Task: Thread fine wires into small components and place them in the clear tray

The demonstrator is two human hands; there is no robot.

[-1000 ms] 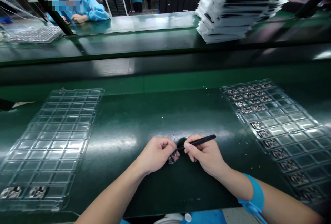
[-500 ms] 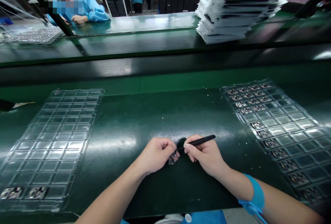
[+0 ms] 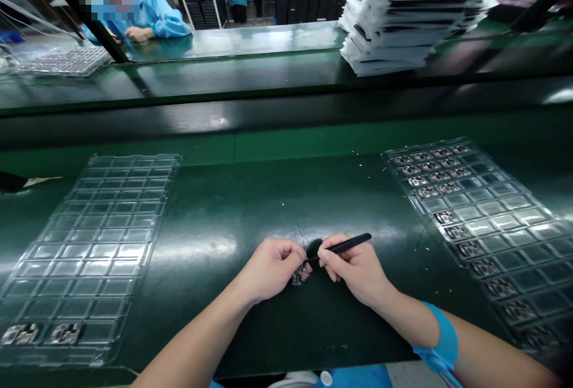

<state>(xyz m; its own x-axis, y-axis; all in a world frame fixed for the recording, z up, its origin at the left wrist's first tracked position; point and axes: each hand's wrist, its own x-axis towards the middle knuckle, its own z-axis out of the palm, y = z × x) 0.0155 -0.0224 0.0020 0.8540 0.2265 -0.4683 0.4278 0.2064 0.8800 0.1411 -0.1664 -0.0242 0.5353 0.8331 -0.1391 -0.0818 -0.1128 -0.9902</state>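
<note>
Head view. Left hand (image 3: 273, 268) curled tight, fingers pinching a small circuit board (image 3: 299, 274) just above the dark green bench mat (image 3: 233, 209). Board mostly hidden under the fingertips; only its lower edge shows. A thin wire (image 3: 299, 234) arcs up from the board.

Right hand (image 3: 356, 268) clenched in a pen grip around black tweezers (image 3: 344, 246). The tweezers' tip points left and meets the board beside the left fingertips; the handle slants up and to the right past the knuckles. The 2 hands sit close together, almost touching at the board. A blue wrist strap (image 3: 441, 340) circles the right forearm.

Left of the hands: a clear blister tray (image 3: 96, 245), nearly all pockets bare, 2 boards in its near left corner (image 3: 40, 333).

Right of the hands: a second clear tray (image 3: 483, 221) with boards in its far rows and down its near-side column (count unclear at the blurred lower edge).

Beyond the bench: a conveyor belt (image 3: 268, 113) runs across. Past it, a stack of white and black packets (image 3: 403, 18) at right, and a co-worker in a blue smock (image 3: 156, 15) leaning on the far bench at left.
</note>
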